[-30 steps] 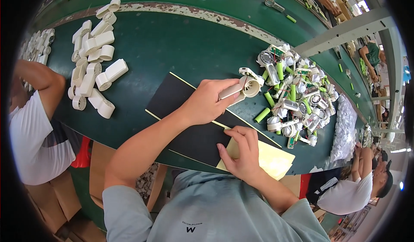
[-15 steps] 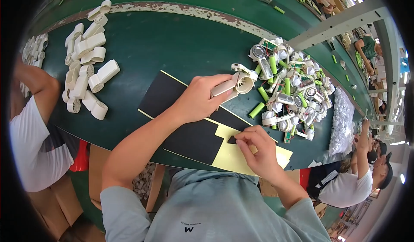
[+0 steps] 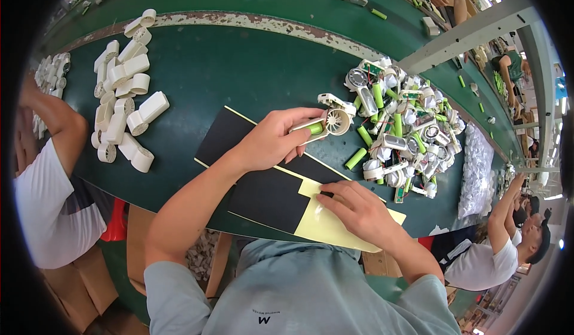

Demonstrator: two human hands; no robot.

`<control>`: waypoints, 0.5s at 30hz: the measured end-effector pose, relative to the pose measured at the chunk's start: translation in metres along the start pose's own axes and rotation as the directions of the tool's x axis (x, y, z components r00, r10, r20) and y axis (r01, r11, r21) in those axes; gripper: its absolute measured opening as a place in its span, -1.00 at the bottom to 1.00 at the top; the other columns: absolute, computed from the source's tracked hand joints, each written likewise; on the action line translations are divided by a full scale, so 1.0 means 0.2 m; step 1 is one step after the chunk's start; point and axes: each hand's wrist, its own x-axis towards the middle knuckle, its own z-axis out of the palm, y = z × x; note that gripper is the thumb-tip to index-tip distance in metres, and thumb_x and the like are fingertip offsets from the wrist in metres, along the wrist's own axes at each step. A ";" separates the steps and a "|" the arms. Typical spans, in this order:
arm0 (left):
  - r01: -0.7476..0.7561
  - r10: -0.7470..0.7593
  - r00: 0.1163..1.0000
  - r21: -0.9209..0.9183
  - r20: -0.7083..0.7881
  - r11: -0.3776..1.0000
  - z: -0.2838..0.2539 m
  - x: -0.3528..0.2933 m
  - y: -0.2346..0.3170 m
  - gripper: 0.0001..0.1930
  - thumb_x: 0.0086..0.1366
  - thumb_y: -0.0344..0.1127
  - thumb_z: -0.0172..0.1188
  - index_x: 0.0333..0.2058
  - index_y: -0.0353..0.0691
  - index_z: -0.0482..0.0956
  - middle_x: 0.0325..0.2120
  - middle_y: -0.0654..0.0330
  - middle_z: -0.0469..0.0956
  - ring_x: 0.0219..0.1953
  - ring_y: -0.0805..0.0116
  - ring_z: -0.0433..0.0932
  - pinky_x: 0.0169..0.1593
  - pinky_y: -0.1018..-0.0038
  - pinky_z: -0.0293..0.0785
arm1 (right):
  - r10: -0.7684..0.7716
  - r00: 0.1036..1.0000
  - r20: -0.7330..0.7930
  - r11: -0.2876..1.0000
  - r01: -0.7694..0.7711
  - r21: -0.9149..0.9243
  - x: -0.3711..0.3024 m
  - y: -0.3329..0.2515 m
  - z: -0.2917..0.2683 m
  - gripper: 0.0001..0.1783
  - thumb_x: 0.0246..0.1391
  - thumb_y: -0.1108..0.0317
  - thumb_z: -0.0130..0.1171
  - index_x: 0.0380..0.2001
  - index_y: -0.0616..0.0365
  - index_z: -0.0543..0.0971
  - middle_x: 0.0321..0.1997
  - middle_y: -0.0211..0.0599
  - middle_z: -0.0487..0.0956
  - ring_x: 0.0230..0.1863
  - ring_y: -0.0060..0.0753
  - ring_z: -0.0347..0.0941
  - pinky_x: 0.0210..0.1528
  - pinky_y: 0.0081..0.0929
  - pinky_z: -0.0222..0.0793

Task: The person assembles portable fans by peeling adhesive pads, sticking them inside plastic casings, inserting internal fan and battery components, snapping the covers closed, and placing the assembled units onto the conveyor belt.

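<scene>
My left hand [image 3: 272, 141] grips the shell of a cream handheld fan [image 3: 339, 121], its round fan end pointing right. A green battery [image 3: 315, 129] shows in the open handle, partly covered by my fingers. My right hand [image 3: 362, 212] lies low over a yellow backing sheet [image 3: 317, 221], with a small black pad [image 3: 327, 193] between thumb and fingertips. Black sticky sheet [image 3: 266, 200] still covers the left part of that backing. Another black sheet [image 3: 224, 135] lies behind it, under my left forearm and hand.
Fan insides with green batteries and wires form a heap [image 3: 406, 126] on the right, beside a clear bag of white parts [image 3: 475, 173]. Cream fan shells [image 3: 122, 72] lie at the left. Beyond a worn rail [image 3: 239, 21], a green belt carries several parts. People sit on both sides.
My left hand has tilted the fan shell, so the battery in its handle now shows. My right hand has flattened and lowered over the yellow sheet, fingertips still at the black pad.
</scene>
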 end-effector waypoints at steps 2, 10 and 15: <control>0.039 -0.043 0.998 0.065 0.055 0.997 -0.04 -0.01 -0.01 -0.49 0.53 -0.38 0.04 0.39 -0.38 0.36 -0.05 0.11 0.69 -0.42 0.62 0.47 -0.44 0.65 0.44 | -0.032 0.999 0.016 0.999 0.032 -0.016 0.00 0.01 -0.02 -0.61 0.05 0.50 0.33 0.01 0.15 0.70 0.15 -0.21 0.62 0.07 -0.17 0.59 0.00 -0.31 0.60; 0.040 -0.051 0.993 0.102 0.111 0.994 -0.05 -0.01 0.02 -0.47 0.55 -0.33 0.02 0.44 -0.26 0.33 -0.46 0.29 0.50 -0.50 0.56 0.45 -0.39 0.57 0.43 | 0.082 0.875 -0.478 0.966 0.048 0.253 0.18 0.08 -0.17 -0.67 0.03 0.64 0.44 -0.09 0.28 0.72 -0.08 -0.17 0.69 -0.16 -0.23 0.64 -0.20 -0.40 0.57; 0.006 -0.004 0.983 -0.012 0.182 1.000 -0.07 -0.01 0.01 -0.39 0.46 -0.46 -0.10 0.47 -0.29 0.26 -0.46 0.21 0.52 -0.48 0.50 0.48 -0.30 0.53 0.47 | -0.159 0.887 -0.434 0.968 0.227 0.108 0.45 0.19 -0.22 -0.65 -0.09 0.66 0.42 -0.16 0.27 0.68 -0.13 -0.17 0.66 -0.17 -0.12 0.62 -0.19 -0.30 0.59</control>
